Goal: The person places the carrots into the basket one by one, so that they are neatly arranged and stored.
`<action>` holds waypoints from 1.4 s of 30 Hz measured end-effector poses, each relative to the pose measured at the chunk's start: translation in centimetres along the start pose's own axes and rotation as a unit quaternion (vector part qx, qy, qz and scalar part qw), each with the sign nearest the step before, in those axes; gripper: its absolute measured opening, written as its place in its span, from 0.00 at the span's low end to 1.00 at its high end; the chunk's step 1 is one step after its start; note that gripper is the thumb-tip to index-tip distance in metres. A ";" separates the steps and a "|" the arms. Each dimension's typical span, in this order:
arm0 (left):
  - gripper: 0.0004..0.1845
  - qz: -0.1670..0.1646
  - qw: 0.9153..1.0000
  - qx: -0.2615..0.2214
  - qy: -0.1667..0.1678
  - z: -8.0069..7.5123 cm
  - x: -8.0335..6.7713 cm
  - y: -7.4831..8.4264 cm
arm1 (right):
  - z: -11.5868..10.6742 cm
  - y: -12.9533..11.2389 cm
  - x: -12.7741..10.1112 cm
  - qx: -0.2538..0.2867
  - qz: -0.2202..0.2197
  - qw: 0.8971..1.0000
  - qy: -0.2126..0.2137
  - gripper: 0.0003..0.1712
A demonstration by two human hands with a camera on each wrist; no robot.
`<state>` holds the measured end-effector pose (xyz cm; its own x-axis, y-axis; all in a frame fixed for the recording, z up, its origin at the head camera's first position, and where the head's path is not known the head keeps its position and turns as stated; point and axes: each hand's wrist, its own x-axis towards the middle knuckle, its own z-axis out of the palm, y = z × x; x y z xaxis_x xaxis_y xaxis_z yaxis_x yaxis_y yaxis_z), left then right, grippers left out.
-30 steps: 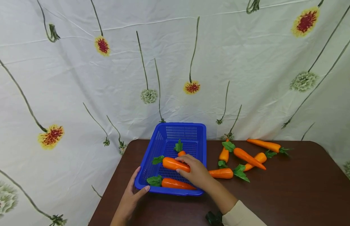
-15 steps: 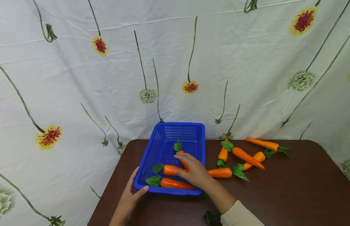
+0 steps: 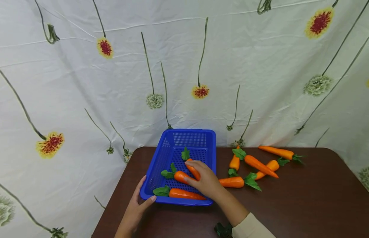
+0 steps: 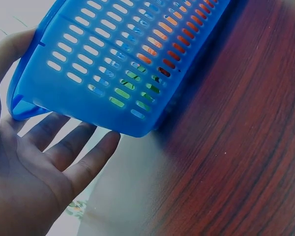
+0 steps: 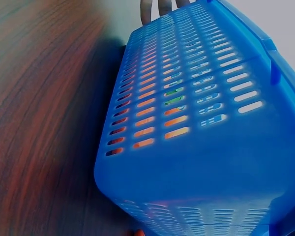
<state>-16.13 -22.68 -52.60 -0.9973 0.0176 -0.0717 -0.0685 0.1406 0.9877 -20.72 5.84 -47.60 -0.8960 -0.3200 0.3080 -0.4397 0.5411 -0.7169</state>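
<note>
A blue plastic basket (image 3: 181, 201) stands on the table with three leafy carrots in it. My left hand (image 3: 136, 206) grips its near left corner, thumb over the rim; in the left wrist view the fingers (image 4: 91, 162) lie along the outer wall. Inside the basket, my right hand (image 3: 206, 180) hovers with fingers and thumb spread apart. Its thumb overlaps the middle carrot (image 3: 180, 177), whose tip is hidden under the hand. Beyond that, the far carrot (image 3: 192, 170) shows in the gap between finger and thumb. Along the near wall lies the front carrot (image 3: 185, 194).
Several more carrots (image 3: 259, 165) lie loosely on the dark wooden table (image 3: 294, 195) to the basket's right. A white flower-printed cloth (image 3: 220, 59) hangs right behind the table's back edge. Near my right sleeve is a small black object (image 3: 222, 229).
The middle carrot has gone down onto the basket's floor and turned slightly, its leaves spreading. My right hand's fingers have come off it. The left hand stays on the corner.
</note>
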 end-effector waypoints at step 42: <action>0.44 0.002 1.000 0.002 -0.004 -0.1 0.0 0.0 | -4.9 5.4 -3.6 -0.007 -0.010 0.985 0.173 0.25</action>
<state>-16.08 -22.76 -52.58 -0.9973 0.0264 -0.0689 -0.0644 0.1443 0.9874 -20.13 13.73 -49.53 -0.8536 -0.0482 0.5187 -0.4566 0.5484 -0.7005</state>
